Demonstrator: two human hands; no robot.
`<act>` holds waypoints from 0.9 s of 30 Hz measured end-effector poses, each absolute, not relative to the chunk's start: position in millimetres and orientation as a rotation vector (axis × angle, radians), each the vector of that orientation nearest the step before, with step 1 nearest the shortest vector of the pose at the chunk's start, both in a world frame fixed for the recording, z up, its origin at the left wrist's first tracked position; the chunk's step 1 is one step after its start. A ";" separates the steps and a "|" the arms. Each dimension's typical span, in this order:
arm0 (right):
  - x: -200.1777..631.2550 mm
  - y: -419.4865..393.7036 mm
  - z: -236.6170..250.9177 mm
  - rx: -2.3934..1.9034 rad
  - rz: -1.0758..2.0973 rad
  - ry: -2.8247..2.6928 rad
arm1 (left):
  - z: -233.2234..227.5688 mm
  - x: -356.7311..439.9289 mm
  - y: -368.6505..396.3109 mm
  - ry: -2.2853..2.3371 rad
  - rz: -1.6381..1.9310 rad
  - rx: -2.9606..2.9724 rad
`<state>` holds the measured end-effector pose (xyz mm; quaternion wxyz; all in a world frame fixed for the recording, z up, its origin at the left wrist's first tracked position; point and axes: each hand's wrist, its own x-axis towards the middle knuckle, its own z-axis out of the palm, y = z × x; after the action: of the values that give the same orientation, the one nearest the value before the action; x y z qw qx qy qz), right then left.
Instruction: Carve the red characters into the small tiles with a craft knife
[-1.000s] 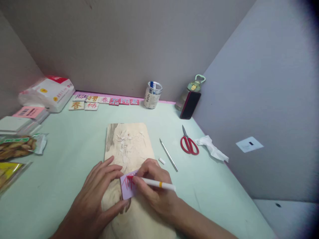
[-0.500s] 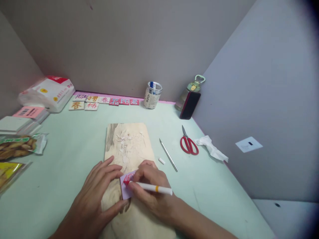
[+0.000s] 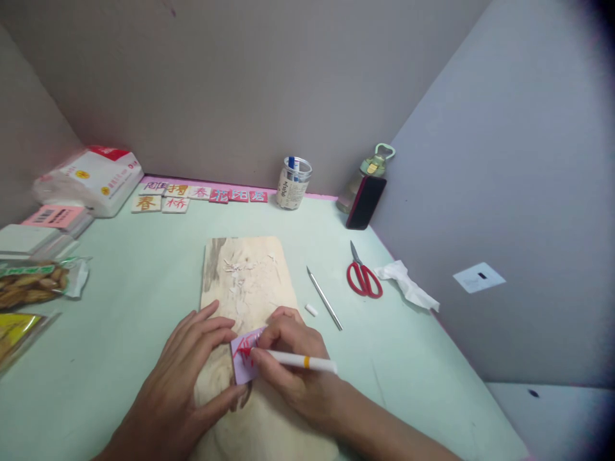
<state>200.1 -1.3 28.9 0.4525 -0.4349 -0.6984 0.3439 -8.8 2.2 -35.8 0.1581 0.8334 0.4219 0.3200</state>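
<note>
A small purple square tile [image 3: 239,371] with red marks on its face lies on the wooden board [image 3: 250,246]. My left hand [image 3: 180,368] rests on the board with its fingers spread, and its thumb and forefinger brace the tile's left corners. In my right hand [image 3: 293,358] is a white marker pen [image 3: 298,362] with a yellow band. Its red tip meets the tile's face, and my fingers cover the tile's right part. Pale shavings [image 3: 235,272] are scattered on the far half of the board.
Right of the board lie a craft knife [image 3: 325,299], a white cap-like piece [image 3: 311,310], red-handled scissors [image 3: 364,275] and a crumpled tissue [image 3: 408,285]. Behind stand a glass jar [image 3: 292,186], a bottle [image 3: 375,165], a phone [image 3: 366,203] and several lettered tiles [image 3: 175,204]. Packets [image 3: 36,282] line the left.
The marker pen has shifted slightly right, with its tip a little further across the tile. My left hand stays in the same place.
</note>
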 end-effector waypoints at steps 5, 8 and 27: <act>200.7 0.2 26.0 -1.125 0.854 -1.722 | -35.4 -8.4 2.7 1.210 0.906 2.380; 201.2 0.8 28.9 -1.126 0.865 -1.758 | -34.4 -8.9 2.5 1.207 0.903 2.391; 203.5 -1.6 37.6 -1.136 0.894 -1.739 | -33.5 -8.7 1.2 1.224 0.924 2.356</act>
<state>203.5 -1.6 37.6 0.4260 -0.4544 -0.6958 0.3577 -8.7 1.2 -33.5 0.1645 0.8267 0.4294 0.3243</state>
